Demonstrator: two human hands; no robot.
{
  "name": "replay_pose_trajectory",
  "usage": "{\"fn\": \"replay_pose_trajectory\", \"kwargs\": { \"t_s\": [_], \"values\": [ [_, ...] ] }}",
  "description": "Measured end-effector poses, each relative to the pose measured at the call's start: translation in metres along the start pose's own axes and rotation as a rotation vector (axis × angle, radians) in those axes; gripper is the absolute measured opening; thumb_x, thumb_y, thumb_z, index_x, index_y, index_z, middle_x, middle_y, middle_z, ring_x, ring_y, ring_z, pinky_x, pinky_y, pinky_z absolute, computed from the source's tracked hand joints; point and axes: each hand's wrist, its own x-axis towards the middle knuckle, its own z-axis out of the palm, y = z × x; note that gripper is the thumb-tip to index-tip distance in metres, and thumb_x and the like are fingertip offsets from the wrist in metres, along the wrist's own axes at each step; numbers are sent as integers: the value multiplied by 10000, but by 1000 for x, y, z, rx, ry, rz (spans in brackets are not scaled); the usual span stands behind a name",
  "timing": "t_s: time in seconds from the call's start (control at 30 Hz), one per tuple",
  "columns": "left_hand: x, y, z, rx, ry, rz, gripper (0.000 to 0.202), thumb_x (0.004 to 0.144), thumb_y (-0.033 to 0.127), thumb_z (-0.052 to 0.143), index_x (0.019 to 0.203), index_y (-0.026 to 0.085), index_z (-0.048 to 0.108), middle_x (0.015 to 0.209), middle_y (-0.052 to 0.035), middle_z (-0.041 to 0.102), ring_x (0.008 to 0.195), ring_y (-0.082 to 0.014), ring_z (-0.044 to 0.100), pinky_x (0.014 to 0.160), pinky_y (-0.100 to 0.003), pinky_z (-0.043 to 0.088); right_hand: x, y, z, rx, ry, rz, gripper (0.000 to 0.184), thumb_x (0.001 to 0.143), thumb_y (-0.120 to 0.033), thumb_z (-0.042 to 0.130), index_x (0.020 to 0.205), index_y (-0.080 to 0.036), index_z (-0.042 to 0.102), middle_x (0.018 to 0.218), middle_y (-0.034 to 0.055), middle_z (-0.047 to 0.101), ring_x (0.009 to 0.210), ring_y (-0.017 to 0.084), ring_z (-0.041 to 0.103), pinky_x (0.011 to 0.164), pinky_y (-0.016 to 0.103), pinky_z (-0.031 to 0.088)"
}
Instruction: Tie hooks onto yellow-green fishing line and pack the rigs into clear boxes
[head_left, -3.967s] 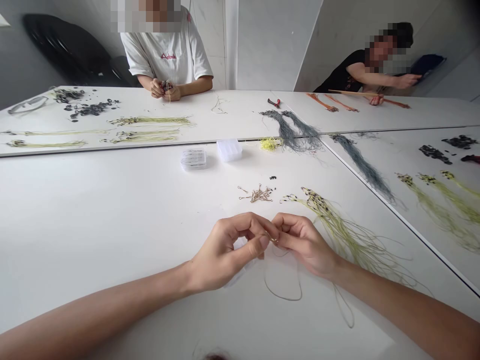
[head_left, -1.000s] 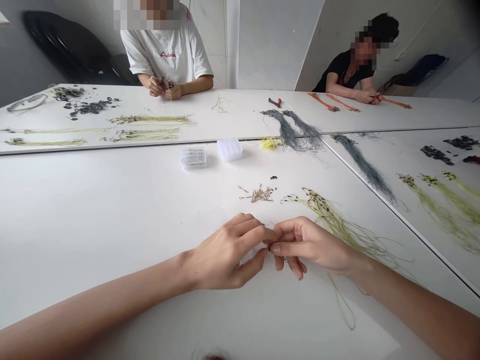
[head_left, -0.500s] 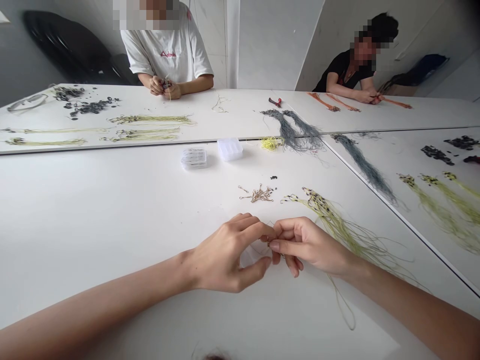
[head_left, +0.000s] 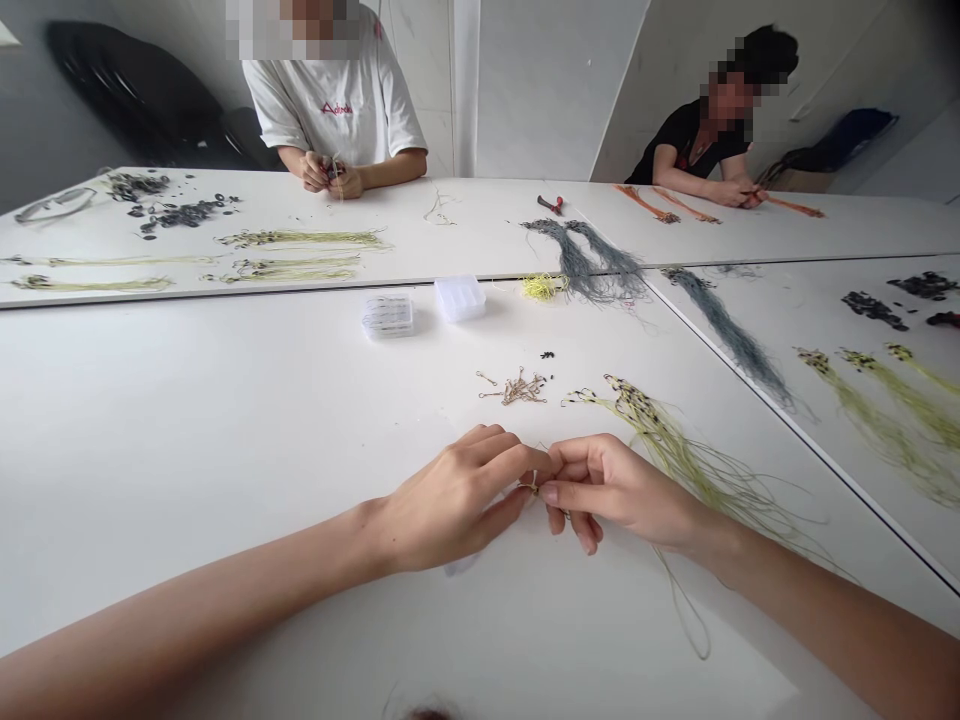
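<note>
My left hand (head_left: 469, 500) and my right hand (head_left: 604, 490) meet at the table's near middle. Thumb and forefinger of my left hand pinch a thin fishing line (head_left: 529, 486). Right thumb and fingers close on the same line, at a tiny knot or metal part too small to make out. Under my left hand a clear plastic piece (head_left: 463, 566) is mostly covered. Just beyond my hands lies a pile of brass-coloured swivels (head_left: 523, 387). To its right, a bundle of fishing hooks on yellow-green line (head_left: 652, 425) trails beneath my right forearm.
Two clear plastic boxes (head_left: 460, 299) stand farther back, beside a yellow line coil (head_left: 541, 287) and grey-blue line bundles (head_left: 574, 255). Small black pieces (head_left: 547, 355) lie past the swivels. Two people sit across the white table (head_left: 225, 400), their hands (head_left: 330, 178) on small work.
My left thumb has moved up towards the forefinger, closing the gap between them onto the line. My right hand has stayed nearly still.
</note>
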Motion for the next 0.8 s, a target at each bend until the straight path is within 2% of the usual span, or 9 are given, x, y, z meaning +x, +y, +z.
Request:
{"fn": "replay_pose_trajectory", "kwargs": {
  "t_s": [0.13,0.23,0.4,0.53,0.7,0.8],
  "values": [
    [0,-1,0,39,2,65,260,912,68,447,1144,141,540,897,-81,616,818,-170,553,801,-332,490,-1,1,2,-56,9,5,184,887,-329,592,878,-148,626,700,14,637,445,84,553,464,225,407],
    [0,-1,0,30,12,61,275,901,70,467,1156,137,541,923,-92,615,860,-183,556,800,-335,494,0,1,3,-57,0,-21,189,897,-334,577,887,-149,616,704,14,640,427,81,548,447,221,403],
    [-2,-2,0,-41,86,-110,265,903,124,504,1164,156,536,993,-84,615,883,-167,595,756,-293,511,1,0,2,10,30,-96,174,889,-329,597,897,-155,598,723,20,661,428,76,549,445,213,400],
    [-1,-2,0,-115,168,-247,186,911,181,542,1082,179,614,945,-47,654,813,-136,623,736,-262,509,1,1,2,60,71,-128,177,891,-335,603,899,-158,597,736,24,667,436,71,549,450,209,393],
    [3,3,-4,-218,131,-368,178,930,234,538,983,221,707,888,-7,685,764,-112,621,683,-225,483,1,2,4,81,139,-169,184,895,-341,607,901,-157,610,752,25,669,456,67,559,479,215,391],
    [5,7,-6,-247,68,-392,204,941,246,517,943,230,720,879,4,679,746,-103,601,679,-222,465,1,2,5,91,156,-180,183,897,-341,606,895,-158,616,769,25,668,472,69,559,492,222,405]
  ]
}}
